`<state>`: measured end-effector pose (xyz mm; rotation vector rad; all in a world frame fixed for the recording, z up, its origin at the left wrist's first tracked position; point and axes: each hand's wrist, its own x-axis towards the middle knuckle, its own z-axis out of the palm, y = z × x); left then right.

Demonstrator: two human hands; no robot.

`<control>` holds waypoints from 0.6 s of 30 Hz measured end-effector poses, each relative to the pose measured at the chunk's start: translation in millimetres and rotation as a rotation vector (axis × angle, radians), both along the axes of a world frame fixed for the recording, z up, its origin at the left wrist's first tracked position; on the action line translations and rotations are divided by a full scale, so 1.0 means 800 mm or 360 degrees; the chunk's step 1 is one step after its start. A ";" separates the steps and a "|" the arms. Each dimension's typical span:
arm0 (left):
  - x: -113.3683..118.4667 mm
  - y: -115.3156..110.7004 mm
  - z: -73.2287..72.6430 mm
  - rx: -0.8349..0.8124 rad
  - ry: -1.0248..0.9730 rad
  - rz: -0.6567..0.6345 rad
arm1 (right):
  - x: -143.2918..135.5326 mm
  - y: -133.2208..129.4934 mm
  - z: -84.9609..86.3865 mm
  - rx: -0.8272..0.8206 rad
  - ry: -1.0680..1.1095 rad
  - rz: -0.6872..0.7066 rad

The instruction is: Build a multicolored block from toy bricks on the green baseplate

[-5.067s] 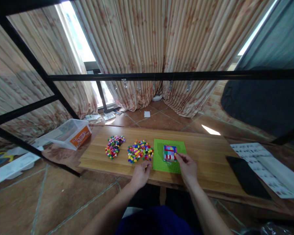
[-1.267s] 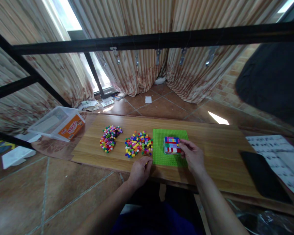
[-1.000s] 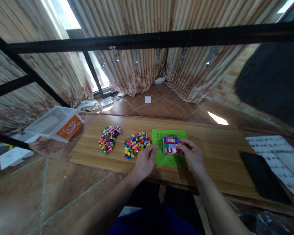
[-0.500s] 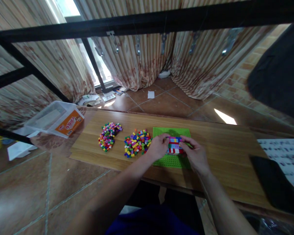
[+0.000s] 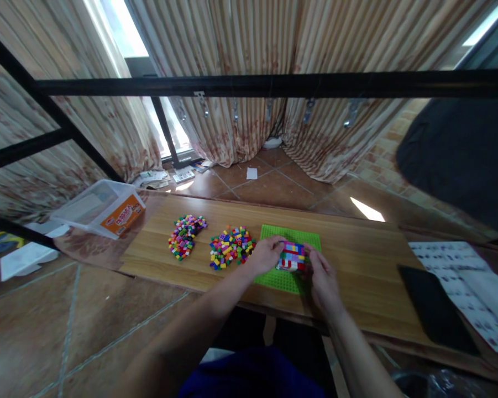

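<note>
A small block of joined toy bricks (image 5: 292, 256), in rows of red, blue, purple, white and other colours, is over the green studded baseplate (image 5: 279, 281). My left hand (image 5: 268, 253) grips its left side, fingers closed. On the other side, my right hand (image 5: 322, 276) has its fingertips closed on the right edge. Whether the block touches the baseplate cannot be made out. Left of the baseplate lies a pile of loose coloured bricks (image 5: 231, 247), close to my left hand. A second, curved pile (image 5: 185, 236) sits farther left on the wooden table (image 5: 365, 276).
A clear plastic box with an orange label (image 5: 123, 215) stands at the table's left end. At the right lie a black flat object (image 5: 437, 309) and printed sheets (image 5: 464, 282). A black metal bar (image 5: 273, 87) crosses beyond the table, before striped curtains.
The camera view has shifted. The brick block and the baseplate now look tilted, turned slightly clockwise, and my right hand is lower beside the block's right edge.
</note>
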<state>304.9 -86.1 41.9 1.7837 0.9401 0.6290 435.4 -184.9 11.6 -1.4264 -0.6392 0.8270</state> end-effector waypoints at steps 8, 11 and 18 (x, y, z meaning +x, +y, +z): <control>-0.046 -0.056 0.010 -0.1282 -0.0664 0.0590 | -0.012 -0.050 0.031 -0.0088 -0.0284 -0.0326; -0.071 -0.082 0.028 -0.1797 -0.0986 0.0493 | -0.037 -0.070 0.047 -0.0034 -0.0563 -0.0161; -0.084 -0.117 0.052 -0.2041 -0.1226 0.0268 | -0.090 -0.086 0.060 0.0056 -0.0924 0.0389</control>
